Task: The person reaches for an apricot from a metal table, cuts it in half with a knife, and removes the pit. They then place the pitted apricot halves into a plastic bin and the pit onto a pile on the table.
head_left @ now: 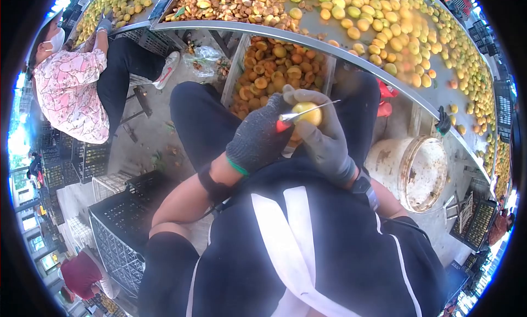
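Note:
My left hand (pixel 261 133), in a dark knit glove with a green cuff, is closed around the red handle of a small knife (pixel 284 123). The thin blade points right and crosses the face of a yellow apricot (pixel 313 117). Bent fingers of my right hand (pixel 328 135), in a grey glove, hold that apricot from the right side. Both hands meet in front of my body, above my lap. Just beyond them, between my knees, stands a crate (pixel 329 75) filled with halved apricots (pixel 274 64).
A metal-edged table (pixel 315 26) curves across the front, bearing whole apricots (pixel 384 26) and a heap of brown pits or pieces (pixel 225 7). To the right is a stained white bucket (pixel 403 169). A masked person (pixel 71 92) sits at left, near black crates (pixel 118 224).

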The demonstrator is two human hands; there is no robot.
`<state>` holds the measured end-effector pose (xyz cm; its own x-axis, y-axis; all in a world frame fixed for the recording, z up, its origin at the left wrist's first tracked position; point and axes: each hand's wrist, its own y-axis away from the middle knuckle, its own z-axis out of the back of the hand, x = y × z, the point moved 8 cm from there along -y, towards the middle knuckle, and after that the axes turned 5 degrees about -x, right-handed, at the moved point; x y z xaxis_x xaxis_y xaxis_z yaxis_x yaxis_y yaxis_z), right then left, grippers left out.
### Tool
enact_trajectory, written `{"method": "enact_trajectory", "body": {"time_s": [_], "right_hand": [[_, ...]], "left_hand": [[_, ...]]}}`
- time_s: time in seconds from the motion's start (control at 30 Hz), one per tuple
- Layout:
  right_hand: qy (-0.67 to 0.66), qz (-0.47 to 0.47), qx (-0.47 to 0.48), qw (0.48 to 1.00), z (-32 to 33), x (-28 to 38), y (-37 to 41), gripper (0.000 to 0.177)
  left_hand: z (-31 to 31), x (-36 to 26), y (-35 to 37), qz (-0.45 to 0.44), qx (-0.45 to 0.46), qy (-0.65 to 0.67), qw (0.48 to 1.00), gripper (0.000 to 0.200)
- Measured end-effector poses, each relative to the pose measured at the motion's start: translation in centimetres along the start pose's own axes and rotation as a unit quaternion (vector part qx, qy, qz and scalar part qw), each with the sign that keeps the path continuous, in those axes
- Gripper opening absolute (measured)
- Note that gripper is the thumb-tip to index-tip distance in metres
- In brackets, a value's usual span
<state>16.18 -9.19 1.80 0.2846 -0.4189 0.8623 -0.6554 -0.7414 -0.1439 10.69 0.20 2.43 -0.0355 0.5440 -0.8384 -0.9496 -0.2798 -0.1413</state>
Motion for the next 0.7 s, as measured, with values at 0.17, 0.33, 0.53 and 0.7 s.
{"method": "enact_trajectory", "body": {"time_s": [0.17,0.33,0.53,0.7], "right_hand": [[0.222,0.173,-0.012,0.959,-0.1,2.4,-0.3,0.041],[0.327,0.169,0.119,0.922,-0.6,4.3,-0.8,0.056],[0.233,0.073,0.087,0.966,-1.0,3.5,-0.8,0.054],[0.255,0.052,0.028,0.965,0.6,0.5,-0.3,0.049]], "left_hand": [[-1.2,-1.1,-0.4,-0.047,0.001,0.060,0.997,0.032],[-3.2,1.5,0.9,0.161,0.195,0.273,0.928,0.030],[-0.3,-2.0,-1.0,-0.147,0.046,0.064,0.986,0.039],[-0.5,-0.3,-1.6,-0.152,0.056,0.016,0.987,0.036]]}}
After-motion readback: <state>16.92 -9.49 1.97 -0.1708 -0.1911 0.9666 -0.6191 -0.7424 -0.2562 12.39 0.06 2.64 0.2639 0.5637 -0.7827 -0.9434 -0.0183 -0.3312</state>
